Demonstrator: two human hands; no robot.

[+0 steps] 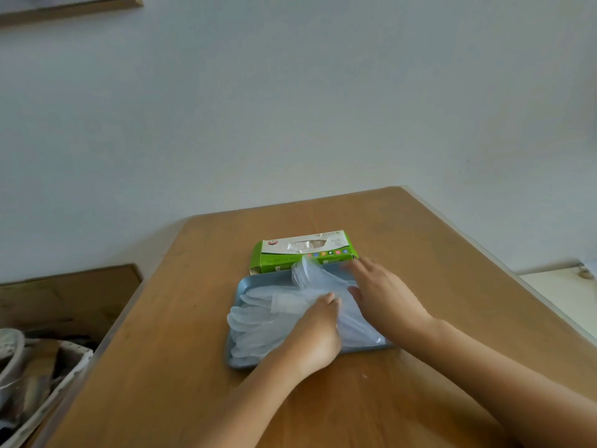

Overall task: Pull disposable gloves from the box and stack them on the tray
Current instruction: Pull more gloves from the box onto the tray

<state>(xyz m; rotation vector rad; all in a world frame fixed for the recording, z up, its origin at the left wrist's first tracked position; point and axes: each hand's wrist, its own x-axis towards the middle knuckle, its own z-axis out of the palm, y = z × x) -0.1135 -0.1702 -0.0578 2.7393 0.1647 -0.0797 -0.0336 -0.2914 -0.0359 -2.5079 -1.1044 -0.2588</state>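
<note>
**Op:** Head view, logging now. I see a brown wooden desk, smooth, with a rounded far corner, set against a plain pale wall. The tray is a blue-grey rectangle with soft corners and a low raised rim, lying near the middle of the desk.

**Obs:** And the box?

**Op:** The glove box is green and white cardboard, lying flat just behind the tray's far edge, touching or nearly so. Its top has an oval opening showing crinkled clear film. The left end flap stands open.

**Obs:** Gloves?

**Op:** The stack of gloves is thin, translucent, milky plastic. It fills most of the tray, with rounded finger shapes pointing left and reaching the left rim. One loose glove rises in a wrinkled fold at the tray's far side, in front of the box.

**Obs:** Hands?

**Op:** My left hand rests on the stack; its grip is curled, thumb and fingers pinching the film. My right hand lies flat, grip spread wide, palm down, pressing the film on the tray's right part and clasping nothing.

**Obs:** Surroundings?

**Op:** A cluttered box sits low at left; its contents are blurred.
</note>
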